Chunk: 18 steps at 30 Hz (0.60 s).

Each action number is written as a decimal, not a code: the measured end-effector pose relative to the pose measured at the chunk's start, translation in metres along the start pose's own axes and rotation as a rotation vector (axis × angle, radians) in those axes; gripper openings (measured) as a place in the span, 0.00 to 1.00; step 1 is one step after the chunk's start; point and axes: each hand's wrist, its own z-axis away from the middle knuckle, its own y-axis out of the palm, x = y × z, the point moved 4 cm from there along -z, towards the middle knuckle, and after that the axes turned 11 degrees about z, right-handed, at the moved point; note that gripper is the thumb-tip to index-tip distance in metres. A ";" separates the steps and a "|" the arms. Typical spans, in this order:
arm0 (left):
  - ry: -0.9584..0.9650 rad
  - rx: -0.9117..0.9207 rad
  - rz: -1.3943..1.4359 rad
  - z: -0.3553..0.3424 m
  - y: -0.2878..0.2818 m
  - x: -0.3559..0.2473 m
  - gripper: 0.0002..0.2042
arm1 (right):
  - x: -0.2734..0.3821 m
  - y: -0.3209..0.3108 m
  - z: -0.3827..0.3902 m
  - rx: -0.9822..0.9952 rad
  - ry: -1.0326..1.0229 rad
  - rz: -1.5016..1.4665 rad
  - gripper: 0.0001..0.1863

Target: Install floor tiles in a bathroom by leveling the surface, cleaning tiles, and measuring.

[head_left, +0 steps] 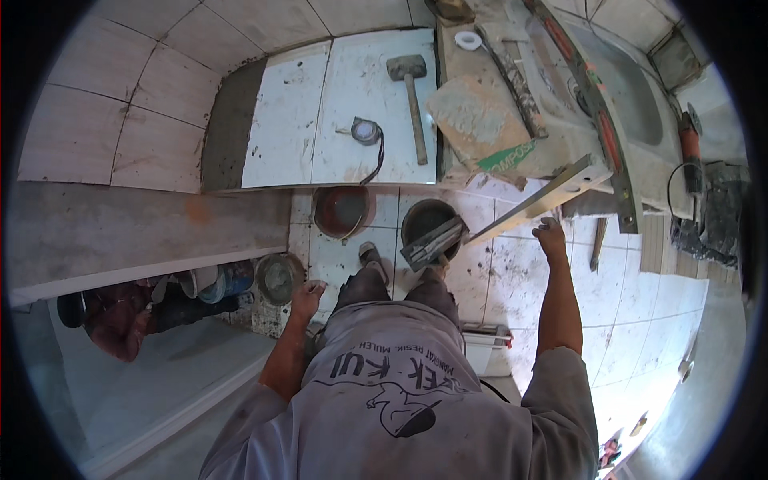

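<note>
My left hand (307, 298) hangs beside my left thigh, fingers loosely apart and holding nothing visible. My right hand (549, 236) is raised at the right, fingers curled, just below a long metal straightedge (532, 204); whether anything is in them is unclear. The straightedge slants down from the counter to a dark bucket (420, 220), with a flat trowel-like tool (432, 245) across it. A reddish bucket (328, 206) and a grey basin (278, 282) sit near my feet. A mallet (414, 112) and tape measure (365, 131) lie on the white tiled ledge (280, 104).
The counter at right holds a cardboard piece (472, 112), a white tape roll (468, 40), a long level (608, 132) and an angle grinder (690, 148) beside a sink (632, 96). Clothing and buckets (214, 282) crowd a low recess at left.
</note>
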 end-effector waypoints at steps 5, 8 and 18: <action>0.188 0.086 0.012 -0.027 0.004 0.030 0.15 | -0.090 0.063 0.073 0.130 0.133 0.080 0.23; 0.052 0.239 -0.109 -0.039 -0.008 0.038 0.16 | -0.084 0.063 0.150 0.150 0.211 0.078 0.22; 0.302 0.743 -0.745 -0.151 0.017 -0.068 0.21 | -0.178 0.097 0.452 -0.291 0.961 -0.009 0.19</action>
